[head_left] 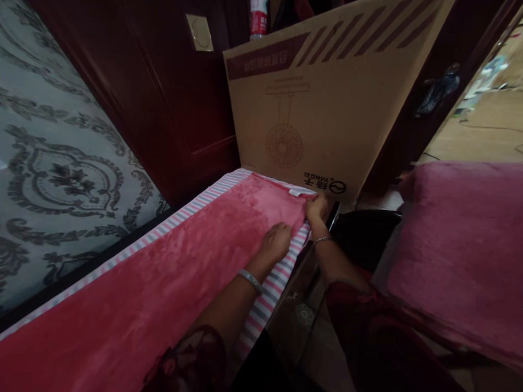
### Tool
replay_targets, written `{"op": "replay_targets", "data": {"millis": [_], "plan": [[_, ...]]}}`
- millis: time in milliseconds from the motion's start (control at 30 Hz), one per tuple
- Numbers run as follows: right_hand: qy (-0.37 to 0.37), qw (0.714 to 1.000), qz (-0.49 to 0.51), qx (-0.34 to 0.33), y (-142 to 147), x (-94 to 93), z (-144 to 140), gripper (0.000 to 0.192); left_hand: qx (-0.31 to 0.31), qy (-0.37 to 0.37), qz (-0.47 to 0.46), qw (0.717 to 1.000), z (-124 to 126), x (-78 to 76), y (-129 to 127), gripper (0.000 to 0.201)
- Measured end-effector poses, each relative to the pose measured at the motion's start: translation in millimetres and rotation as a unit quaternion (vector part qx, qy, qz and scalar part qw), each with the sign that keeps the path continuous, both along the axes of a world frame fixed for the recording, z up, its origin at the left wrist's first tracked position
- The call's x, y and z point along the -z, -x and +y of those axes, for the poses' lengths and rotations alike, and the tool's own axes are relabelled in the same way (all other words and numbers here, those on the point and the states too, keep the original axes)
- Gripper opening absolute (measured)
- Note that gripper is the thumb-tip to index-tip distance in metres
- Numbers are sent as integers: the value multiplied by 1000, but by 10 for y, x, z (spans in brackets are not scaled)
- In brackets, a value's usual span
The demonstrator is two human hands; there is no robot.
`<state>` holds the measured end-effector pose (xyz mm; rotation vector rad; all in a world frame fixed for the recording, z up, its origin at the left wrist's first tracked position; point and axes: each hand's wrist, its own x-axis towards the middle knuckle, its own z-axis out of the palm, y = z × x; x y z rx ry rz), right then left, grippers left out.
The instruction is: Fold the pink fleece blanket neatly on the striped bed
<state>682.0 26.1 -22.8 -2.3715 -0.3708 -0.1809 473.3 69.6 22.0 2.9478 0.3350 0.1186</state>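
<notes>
A red blanket (153,289) is spread along a narrow surface over a striped sheet (266,288), whose pink and grey edge shows on both long sides. The left hand (275,241) is laid flat on the blanket near its right edge, fingers together and pressed down, with a bracelet at the wrist. The right hand (317,207) is at the far right corner, where the fingers appear to be pinched on the blanket's edge beside a small white tag (297,192), though the dim light leaves the grip uncertain. A large cardboard box (317,100) is leaned upright just behind that corner, and a pink cushion (467,251) lies well apart to the right.

The corner is best squared if the cloth is held still by the flat hand while the pinched edge is drawn taut and aligned parallel with the stripes beneath. An even margin of sheet should be kept showing. The box could be knocked if the corner is tugged too sharply.
</notes>
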Motion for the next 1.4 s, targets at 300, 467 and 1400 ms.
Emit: {"op": "replay_targets", "data": {"millis": [300, 467, 1400], "plan": [[-5, 997, 79, 22, 383, -294, -182, 45, -15, 21, -20, 999, 396, -318, 992, 38], [4, 999, 35, 12, 844, -463, -215, 60, -142, -37, 53, 988, 614, -354, 2176, 56], [206, 796, -210, -528, 3375, -154, -148, 61, -428, -69, 73, 898, -532, 48, 4437, 61]]}}
